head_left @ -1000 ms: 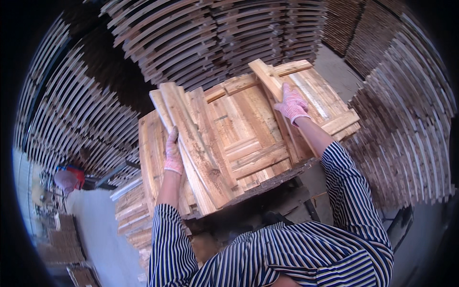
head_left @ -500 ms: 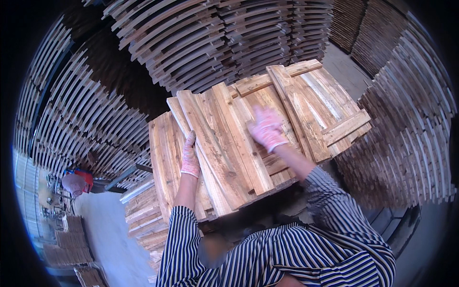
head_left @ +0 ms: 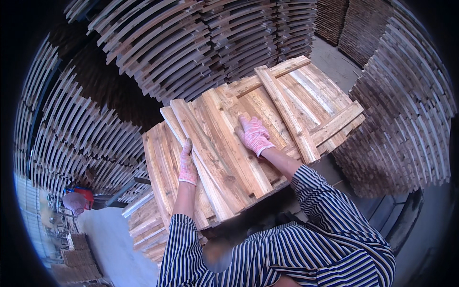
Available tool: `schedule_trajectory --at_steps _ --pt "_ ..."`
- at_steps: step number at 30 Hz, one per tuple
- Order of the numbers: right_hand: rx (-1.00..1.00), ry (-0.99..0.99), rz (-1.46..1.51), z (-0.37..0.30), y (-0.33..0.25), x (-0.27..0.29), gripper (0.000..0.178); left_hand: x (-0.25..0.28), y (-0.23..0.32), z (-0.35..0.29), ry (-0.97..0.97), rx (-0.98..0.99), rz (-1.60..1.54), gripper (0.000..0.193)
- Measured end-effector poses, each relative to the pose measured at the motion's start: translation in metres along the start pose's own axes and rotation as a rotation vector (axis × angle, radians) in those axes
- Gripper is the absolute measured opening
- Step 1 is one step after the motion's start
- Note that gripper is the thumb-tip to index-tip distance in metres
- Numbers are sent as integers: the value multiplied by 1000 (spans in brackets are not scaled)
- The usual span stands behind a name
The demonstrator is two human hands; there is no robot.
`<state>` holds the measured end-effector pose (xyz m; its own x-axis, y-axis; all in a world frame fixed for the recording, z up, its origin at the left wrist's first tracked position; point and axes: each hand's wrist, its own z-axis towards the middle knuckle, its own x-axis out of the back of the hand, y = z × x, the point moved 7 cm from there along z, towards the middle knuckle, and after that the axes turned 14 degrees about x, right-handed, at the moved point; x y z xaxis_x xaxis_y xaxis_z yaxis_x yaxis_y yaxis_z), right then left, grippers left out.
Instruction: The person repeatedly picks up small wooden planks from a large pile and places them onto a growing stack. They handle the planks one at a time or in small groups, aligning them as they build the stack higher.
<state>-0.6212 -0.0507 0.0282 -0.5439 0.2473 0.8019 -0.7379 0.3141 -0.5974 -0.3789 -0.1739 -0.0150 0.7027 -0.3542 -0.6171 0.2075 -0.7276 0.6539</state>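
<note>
My left hand (head_left: 188, 165), in a pink-and-white knit glove, stands edge-up against the left side of a long wooden board (head_left: 203, 146). Its fingers look stretched along that edge; the lower ones are hidden. My right hand (head_left: 256, 135), gloved alike, lies on a board (head_left: 229, 131) just right of the middle, thumb apart from the fingers. Between the hands several pale boards lie side by side, some overlapping. Under them is a stack of boards (head_left: 160, 165). To the right a narrow board (head_left: 287, 115) lies lengthwise across the stack.
Short crosspieces lie near the stack's right end, one at the far side (head_left: 291, 66) and one at the near side (head_left: 337, 123). Tall racks of stacked slats stand behind (head_left: 158, 38), left (head_left: 81, 115) and right (head_left: 401, 105). A person (head_left: 76, 201) is at the far left.
My right hand has moved slightly left and come to rest on the boards, no longer blurred. My left hand stays at the same board. The view has shifted a little.
</note>
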Motion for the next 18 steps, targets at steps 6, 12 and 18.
schedule_trajectory --at_steps 6,12,18 --pt "-18 278 -639 -20 51 90 69 13 -3 2 32 47 -35 64" --pt "-159 81 -150 -11 102 88 63 11 -3 9 34 37 -21 60" --pt "141 -4 -170 11 31 23 72 5 6 0 78 21 -13 61"
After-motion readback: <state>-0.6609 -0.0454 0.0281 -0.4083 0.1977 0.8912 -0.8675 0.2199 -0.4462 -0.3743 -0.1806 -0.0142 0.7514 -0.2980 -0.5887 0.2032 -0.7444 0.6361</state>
